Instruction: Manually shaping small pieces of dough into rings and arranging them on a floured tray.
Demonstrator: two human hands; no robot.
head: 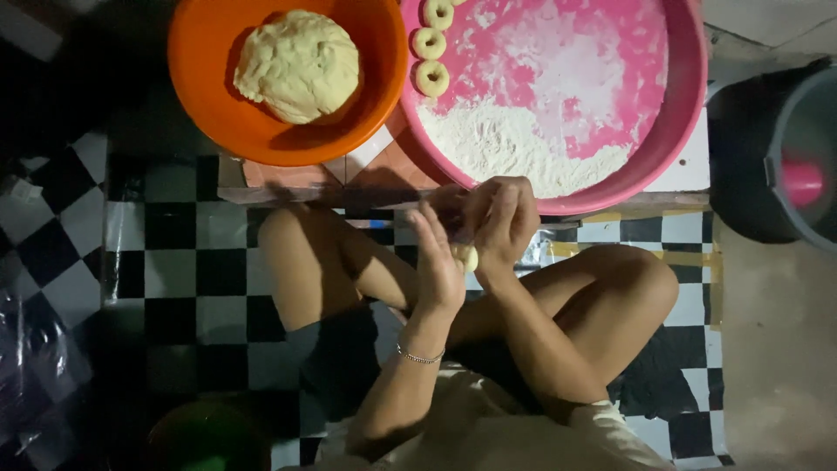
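Note:
My left hand (438, 260) and my right hand (503, 218) are pressed together over my crossed legs, with a small piece of pale dough (468, 256) between the palms. The left wrist wears a thin bracelet. Ahead on the left, an orange bowl (209, 105) holds a large lump of dough (299, 64). To its right is a wide pink basin (680, 96) dusted with flour (506, 144). Three ring-shaped dough pieces (430, 44) lie in a row along the basin's left side.
The bowl and basin rest on a low board above a black-and-white checkered floor (174, 262). A dark grey bucket (785, 157) with something pink inside stands at the right. A dim green round object (205, 436) sits at the lower left. Crumpled clear plastic (30, 349) lies far left.

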